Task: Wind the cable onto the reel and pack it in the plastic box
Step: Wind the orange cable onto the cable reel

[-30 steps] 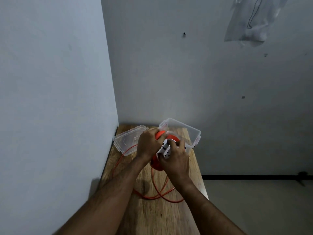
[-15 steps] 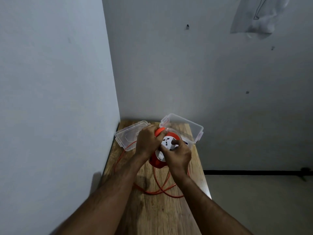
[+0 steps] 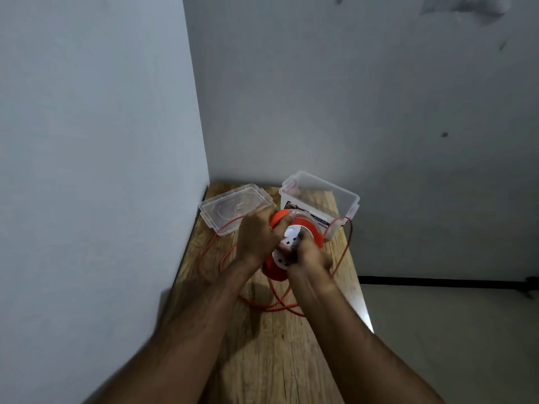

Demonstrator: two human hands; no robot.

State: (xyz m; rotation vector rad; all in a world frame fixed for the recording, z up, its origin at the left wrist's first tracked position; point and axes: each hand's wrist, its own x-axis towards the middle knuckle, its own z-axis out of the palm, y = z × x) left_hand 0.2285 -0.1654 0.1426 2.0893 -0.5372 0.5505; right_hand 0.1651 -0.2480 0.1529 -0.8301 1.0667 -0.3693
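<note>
Fingers (image 3: 280,225) of left hand (image 3: 258,237) clamp orange reel (image 3: 306,228) rim; right hand (image 3: 310,253) grips its white socket face.
Reel held above wooden table (image 3: 262,345), just in front of open plastic box (image 3: 347,199); loose cable (image 3: 271,307) trails on tabletop, lid (image 3: 230,205) beside box.

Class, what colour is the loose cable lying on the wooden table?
Orange loose cable, clearest in the head view.

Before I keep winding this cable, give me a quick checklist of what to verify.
1. Reel held by left hand: ok.
2. Right hand on the white hub: ok.
3. Cable fully wound: not ok, loops lie loose on the table.
4. Cable clear of the plastic box: not ok, a strand runs by its corner.
5. Box open, lid off beside it: ok.
6. Plug end located: cannot tell.
</note>
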